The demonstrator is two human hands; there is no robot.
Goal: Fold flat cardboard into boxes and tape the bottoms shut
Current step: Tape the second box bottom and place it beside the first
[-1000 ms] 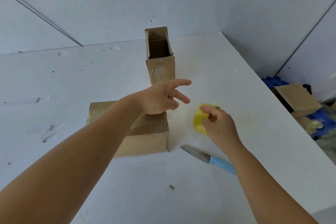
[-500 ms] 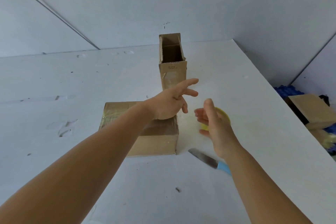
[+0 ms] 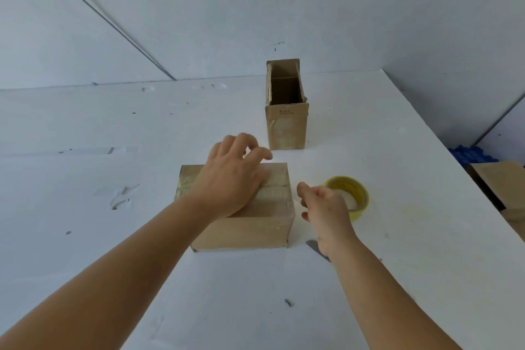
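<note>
From the head camera, looking down over two bare forearms, a white tabletop [image 3: 85, 236] filled most of the view.

A low cardboard box [image 3: 247, 224] lay near the middle, its top face crossed with clear tape. The left hand [image 3: 231, 176] rested palm-down on that top, fingers spread and reaching past the far edge; its grip was wide and held nothing.

The right hand [image 3: 326, 207] hovered just beside the box's right side, fingers loosely curled, thumb pointing toward the box. Its grip was slack and held nothing.

A yellow tape roll [image 3: 356, 193] lay flat on the tabletop just behind the right hand, partly hidden by it. A grey knife blade [image 3: 314, 246] poked out from under the right wrist.

Farther back stood a tall box [image 3: 287, 125], upright, its top open, with a divider inside.

At the right edge, beyond the tabletop, sat more cardboard [image 3: 502, 182] and something blue [image 3: 468, 153], too blurred to tell.
</note>
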